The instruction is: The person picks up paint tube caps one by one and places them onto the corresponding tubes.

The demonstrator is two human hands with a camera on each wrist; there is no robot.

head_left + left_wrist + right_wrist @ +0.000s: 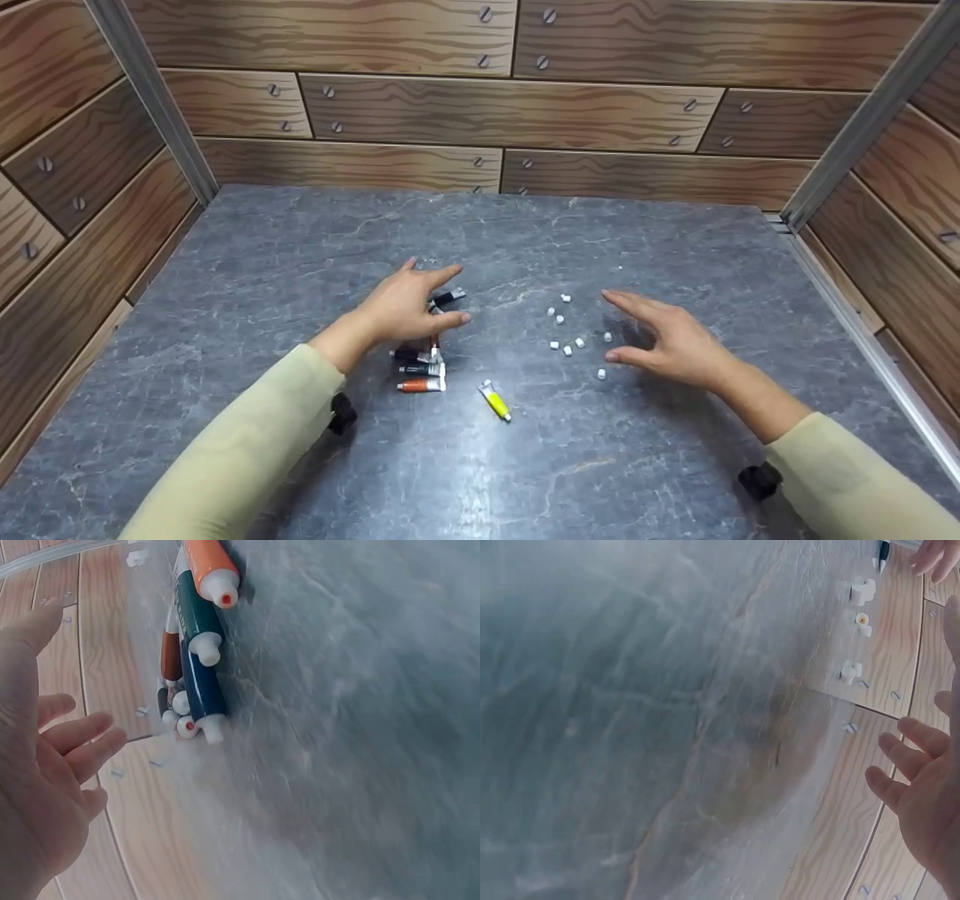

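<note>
My left hand hovers over a group of small paint tubes, its fingers spread and nothing in its grasp. Below it lie an orange tube, a dark green tube and a dark blue tube; a black tube shows past the fingers. Part of the group is hidden by the hand. A yellow tube lies apart, nearer the front. Several small white caps are scattered left of my right hand, which is held above the table with thumb and fingers apart, holding nothing.
The grey marbled table is bounded by wood-patterned walls at the back and both sides. Metal posts stand at the back corners, and a metal rail runs along the right edge.
</note>
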